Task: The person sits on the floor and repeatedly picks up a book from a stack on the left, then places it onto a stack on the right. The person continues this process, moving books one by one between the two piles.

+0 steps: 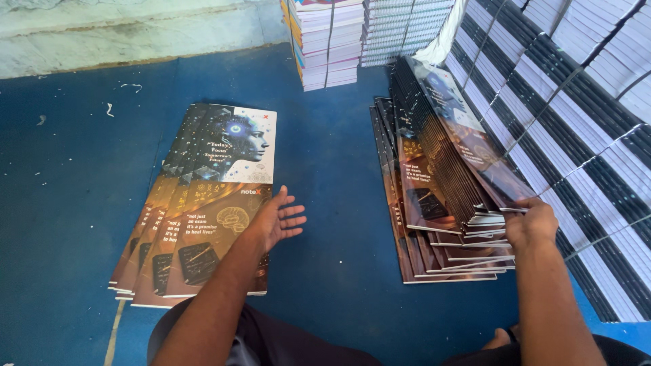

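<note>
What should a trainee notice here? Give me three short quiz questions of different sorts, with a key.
1. True or false: the left hand lies flat over the fanned covers on the blue floor.
2. What does the right hand grip? A) a loose strap B) the edge of the leaning stack C) nothing
3. Fill in: the strapped bundles stand on the person's ____ side.

Key: 1 true; 2 B; 3 right
</note>
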